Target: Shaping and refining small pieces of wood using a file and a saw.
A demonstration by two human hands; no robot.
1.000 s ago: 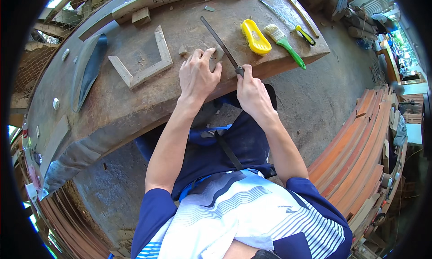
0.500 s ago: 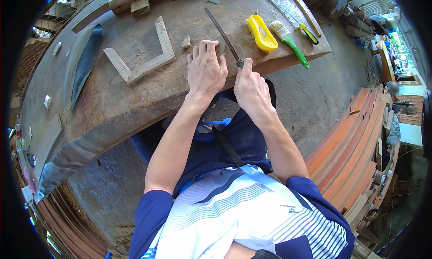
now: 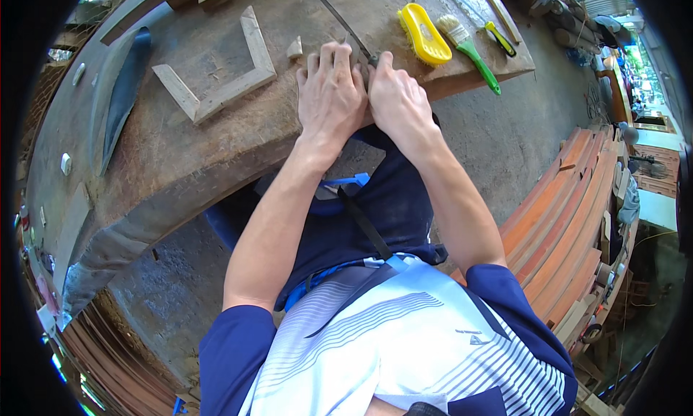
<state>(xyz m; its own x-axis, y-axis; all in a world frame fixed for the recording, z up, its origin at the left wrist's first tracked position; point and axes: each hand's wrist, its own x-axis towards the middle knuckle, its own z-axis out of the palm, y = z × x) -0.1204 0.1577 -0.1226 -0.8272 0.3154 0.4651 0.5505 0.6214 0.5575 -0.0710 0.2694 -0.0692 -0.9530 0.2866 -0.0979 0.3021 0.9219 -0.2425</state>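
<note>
My right hand (image 3: 401, 98) is wrapped round the handle of a long, thin dark file (image 3: 336, 16), whose blade points away and to the left over the wooden workbench (image 3: 209, 152). Close beside it, my left hand (image 3: 332, 98) presses down near the bench's front edge with bent fingers. A small greyish piece (image 3: 351, 42) shows partly at its fingertips; the rest is hidden under the hand. Just left of those fingers lies a small wood offcut (image 3: 294, 48). Further left, three joined wooden strips form an open-sided frame (image 3: 234, 94).
Right of the file lie a yellow scrubbing brush (image 3: 424, 37), a green-handled paintbrush (image 3: 476, 62) and a yellow-black handled tool (image 3: 500, 39). A curved dark sheet (image 3: 126, 91) rests on the bench's left. Reddish planks (image 3: 548, 214) are stacked on the right.
My right hand has pushed the file forward and left, so its handle now sits right against my left hand. The left hand stays on the bench edge; the view has shifted slightly.
</note>
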